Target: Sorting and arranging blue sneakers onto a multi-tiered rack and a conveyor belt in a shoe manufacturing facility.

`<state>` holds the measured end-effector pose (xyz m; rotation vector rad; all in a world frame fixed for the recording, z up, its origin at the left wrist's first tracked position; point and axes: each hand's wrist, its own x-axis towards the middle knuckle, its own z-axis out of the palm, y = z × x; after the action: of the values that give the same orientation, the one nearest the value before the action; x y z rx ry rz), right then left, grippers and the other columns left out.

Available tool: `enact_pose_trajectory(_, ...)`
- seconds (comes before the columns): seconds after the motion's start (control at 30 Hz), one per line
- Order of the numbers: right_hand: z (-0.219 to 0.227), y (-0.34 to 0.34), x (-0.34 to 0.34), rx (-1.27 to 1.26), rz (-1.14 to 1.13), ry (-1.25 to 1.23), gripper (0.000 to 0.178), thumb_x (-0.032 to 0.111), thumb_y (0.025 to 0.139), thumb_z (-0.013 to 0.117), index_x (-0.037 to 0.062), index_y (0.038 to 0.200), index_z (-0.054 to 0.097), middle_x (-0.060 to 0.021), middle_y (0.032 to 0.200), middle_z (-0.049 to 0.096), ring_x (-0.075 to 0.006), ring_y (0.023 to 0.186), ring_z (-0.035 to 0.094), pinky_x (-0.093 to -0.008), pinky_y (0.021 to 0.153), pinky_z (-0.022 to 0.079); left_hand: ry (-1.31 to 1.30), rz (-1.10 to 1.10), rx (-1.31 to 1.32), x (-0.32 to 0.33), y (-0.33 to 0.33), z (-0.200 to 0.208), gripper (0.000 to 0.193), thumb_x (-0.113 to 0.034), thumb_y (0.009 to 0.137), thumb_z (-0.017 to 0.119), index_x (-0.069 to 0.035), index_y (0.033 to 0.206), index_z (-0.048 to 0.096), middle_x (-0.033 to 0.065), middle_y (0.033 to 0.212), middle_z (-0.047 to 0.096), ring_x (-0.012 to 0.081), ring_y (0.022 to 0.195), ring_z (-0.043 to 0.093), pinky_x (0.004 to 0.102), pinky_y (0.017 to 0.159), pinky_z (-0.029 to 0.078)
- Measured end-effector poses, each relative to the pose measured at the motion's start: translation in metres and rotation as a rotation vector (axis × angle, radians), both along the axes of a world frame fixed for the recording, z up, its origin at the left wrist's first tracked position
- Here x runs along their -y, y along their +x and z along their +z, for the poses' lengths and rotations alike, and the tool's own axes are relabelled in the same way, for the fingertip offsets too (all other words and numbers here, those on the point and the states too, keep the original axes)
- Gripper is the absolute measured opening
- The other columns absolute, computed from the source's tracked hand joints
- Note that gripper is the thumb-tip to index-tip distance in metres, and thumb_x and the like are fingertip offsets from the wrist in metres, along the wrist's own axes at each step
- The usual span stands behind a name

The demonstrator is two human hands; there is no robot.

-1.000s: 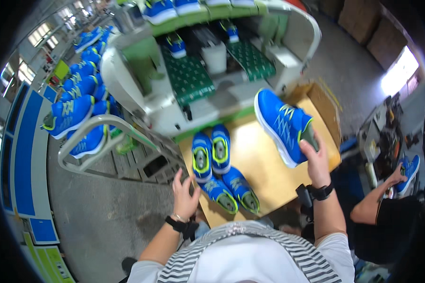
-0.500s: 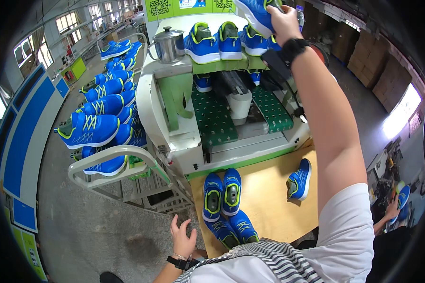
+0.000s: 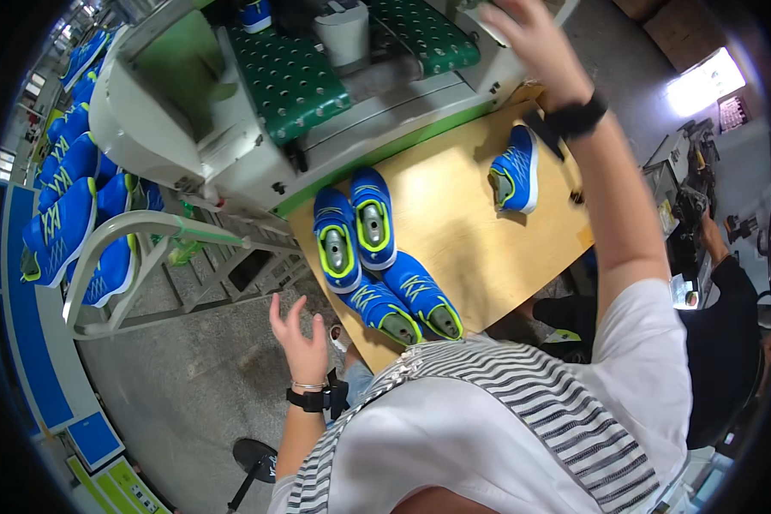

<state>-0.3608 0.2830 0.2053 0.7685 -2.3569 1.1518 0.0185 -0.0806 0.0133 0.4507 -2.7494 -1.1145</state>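
My right hand (image 3: 535, 47) is raised by the front right corner of the machine, its fingers stretched out and somewhat blurred, with nothing seen in it. At the left of the wooden table (image 3: 480, 274), my left hand (image 3: 301, 344) hangs in the air, empty, its fingers apart. Nearest to it on the table stand two blue shoes (image 3: 373, 218) with lime collars and grey lasts inside. Two more blue shoes (image 3: 424, 295) touch their ends, nearer my body. A single blue shoe (image 3: 516, 171) lies at the table's right, below my right forearm.
Beyond the table is a pale machine with perforated green belts (image 3: 295, 90); a blue shoe (image 3: 254, 15) sits inside it. Left of the machine, a metal rack (image 3: 133, 224) carries several blue shoes (image 3: 64, 227). Another person's dark sleeve (image 3: 737, 300) shows at the right.
The shoe that my right hand held above the machine is no longer in it, and the hand has drawn back. The view has tilted down and turned, with the machine's top now out of sight.
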Motion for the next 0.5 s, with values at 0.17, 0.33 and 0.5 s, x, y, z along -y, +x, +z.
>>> enact_pose_trajectory(0.17,-0.259,0.125,-0.092,0.391,-0.882,0.537,0.098,0.053,0.072,0.079,0.0089,0.149,0.037,-0.0283,0.149,0.037,-0.0447,0.135,0.04,-0.0513,0.112,0.034,-0.034,-0.104,-0.01,-0.013,-0.007,0.006,0.038,-0.012,0.088,0.065,-0.008,0.126,0.06,0.0207,0.154,0.03,0.0401,0.141,0.031,0.0462,0.114,0.029)
enact_pose_trajectory(0.33,-0.279,0.2,-0.07,0.466,-0.859,0.592,0.092,0.029,0.068,0.082,0.0272,0.15,0.039,-0.0203,0.16,0.023,-0.048,0.124,0.045,-0.0563,0.105,0.038,-0.097,-0.184,-0.031,-0.025,-0.002,0.021,0.038,-0.012,0.089,0.067,-0.009,0.126,0.06,0.0204,0.154,0.029,0.0406,0.141,0.03,0.0469,0.115,0.027)
enact_pose_trajectory(0.5,-0.276,0.257,-0.061,0.371,-0.731,0.436,0.087,0.026,0.068,0.083,0.0189,0.145,0.044,-0.023,0.152,0.031,-0.0463,0.126,0.043,-0.0533,0.106,0.037,-0.103,-0.198,0.019,-0.034,0.004,0.015,0.039,-0.013,0.088,0.067,-0.01,0.127,0.06,0.0195,0.154,0.029,0.0415,0.141,0.028,0.0494,0.115,0.027)
